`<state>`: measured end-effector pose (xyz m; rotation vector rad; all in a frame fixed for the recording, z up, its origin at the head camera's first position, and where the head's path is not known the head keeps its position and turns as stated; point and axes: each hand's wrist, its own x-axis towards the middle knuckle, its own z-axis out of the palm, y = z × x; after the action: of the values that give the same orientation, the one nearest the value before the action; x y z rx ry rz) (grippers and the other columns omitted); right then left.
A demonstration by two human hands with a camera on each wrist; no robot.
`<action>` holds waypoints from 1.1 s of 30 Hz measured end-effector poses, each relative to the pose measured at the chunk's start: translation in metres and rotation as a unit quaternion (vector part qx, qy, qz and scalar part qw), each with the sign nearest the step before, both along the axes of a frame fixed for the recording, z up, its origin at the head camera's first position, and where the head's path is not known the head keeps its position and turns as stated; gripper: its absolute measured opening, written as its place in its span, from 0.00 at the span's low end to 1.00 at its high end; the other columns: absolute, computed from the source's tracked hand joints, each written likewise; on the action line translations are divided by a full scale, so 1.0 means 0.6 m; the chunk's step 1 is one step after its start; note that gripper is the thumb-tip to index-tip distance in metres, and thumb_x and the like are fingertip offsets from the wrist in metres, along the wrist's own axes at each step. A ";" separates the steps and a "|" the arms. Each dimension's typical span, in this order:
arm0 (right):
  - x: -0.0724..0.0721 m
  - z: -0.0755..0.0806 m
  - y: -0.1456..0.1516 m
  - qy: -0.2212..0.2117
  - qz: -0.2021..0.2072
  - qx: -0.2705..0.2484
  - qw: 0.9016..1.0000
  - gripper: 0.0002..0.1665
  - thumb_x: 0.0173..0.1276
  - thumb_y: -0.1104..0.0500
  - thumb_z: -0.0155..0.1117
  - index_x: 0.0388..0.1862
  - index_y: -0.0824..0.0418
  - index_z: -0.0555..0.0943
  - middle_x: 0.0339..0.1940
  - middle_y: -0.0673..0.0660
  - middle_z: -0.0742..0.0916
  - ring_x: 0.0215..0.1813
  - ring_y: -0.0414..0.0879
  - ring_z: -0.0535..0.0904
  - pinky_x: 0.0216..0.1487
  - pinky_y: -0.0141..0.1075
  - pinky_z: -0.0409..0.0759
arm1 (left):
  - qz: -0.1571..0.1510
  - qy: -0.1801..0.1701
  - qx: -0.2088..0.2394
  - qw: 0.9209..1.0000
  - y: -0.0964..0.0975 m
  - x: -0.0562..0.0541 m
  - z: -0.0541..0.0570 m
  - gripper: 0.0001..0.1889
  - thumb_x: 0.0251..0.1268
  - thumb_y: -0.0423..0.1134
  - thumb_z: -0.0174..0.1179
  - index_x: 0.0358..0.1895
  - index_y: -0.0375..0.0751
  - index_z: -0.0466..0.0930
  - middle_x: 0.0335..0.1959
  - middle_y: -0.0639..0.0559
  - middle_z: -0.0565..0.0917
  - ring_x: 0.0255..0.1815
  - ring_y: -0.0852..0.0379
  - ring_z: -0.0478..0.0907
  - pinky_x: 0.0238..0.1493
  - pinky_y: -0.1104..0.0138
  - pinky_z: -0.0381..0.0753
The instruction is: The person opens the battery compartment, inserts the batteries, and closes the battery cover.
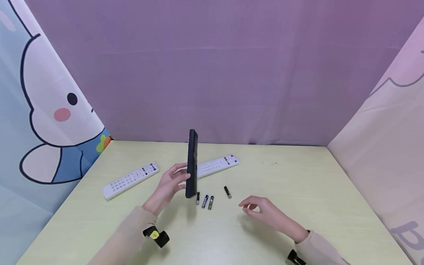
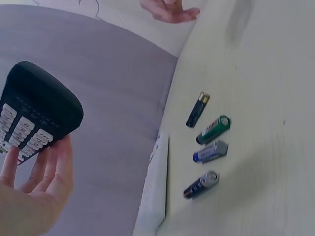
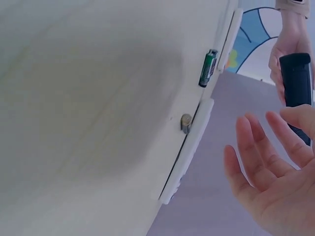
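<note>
My left hand [image 1: 168,187] grips a black remote control [image 1: 191,162] and holds it upright above the table, edge toward me. White buttons cover its face in the left wrist view, with fingers and thumb on its sides. Below it lie several small batteries: a green one [image 2: 213,129], a blue and silver one [image 2: 210,151], a dark one [image 2: 201,184] and a black one with a gold end [image 1: 227,192]. To their right, my right hand [image 1: 265,212] hovers over the table with loosely bent fingers and holds nothing, as the right wrist view [image 3: 275,182] also shows.
One white remote [image 1: 130,180] lies at the left of the pale table [image 1: 298,176]. Another white remote [image 1: 218,165] lies behind the black one, which partly hides it. A purple cloth [image 1: 212,73] hangs behind the table, and printed cloths stand at both sides.
</note>
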<state>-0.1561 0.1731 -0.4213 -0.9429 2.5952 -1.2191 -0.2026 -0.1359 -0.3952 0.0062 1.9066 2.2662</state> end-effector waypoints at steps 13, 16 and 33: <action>0.014 0.011 -0.043 0.062 -0.011 -0.060 0.996 0.10 0.61 0.66 0.56 0.41 0.60 0.79 0.37 0.52 0.83 0.36 0.38 0.76 0.38 0.34 0.80 | 0.031 0.006 0.086 0.996 0.030 0.049 0.020 0.20 0.51 0.24 0.55 0.49 0.37 0.67 0.39 0.49 0.73 0.35 0.58 0.75 0.36 0.67 0.80; 0.017 0.013 -0.053 0.059 -0.021 -0.076 0.995 0.10 0.61 0.64 0.56 0.41 0.58 0.79 0.37 0.49 0.83 0.37 0.37 0.76 0.39 0.36 0.80 | 0.033 0.021 0.108 0.993 0.037 0.059 0.024 0.18 0.49 0.23 0.55 0.45 0.40 0.69 0.39 0.48 0.73 0.34 0.57 0.76 0.38 0.65 0.80; 0.037 0.031 -0.111 -0.063 -0.053 -0.231 0.970 0.17 0.61 0.62 0.58 0.48 0.67 0.74 0.44 0.60 0.80 0.44 0.49 0.77 0.47 0.33 0.78 | 0.075 0.055 0.118 0.989 0.067 0.092 0.027 0.18 0.45 0.19 0.57 0.38 0.41 0.68 0.38 0.49 0.72 0.35 0.57 0.76 0.40 0.67 0.80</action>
<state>-0.1342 0.1064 -0.4025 -0.7619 2.3319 -1.8967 -0.1472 -0.0958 -0.3787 0.0208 1.7295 2.6331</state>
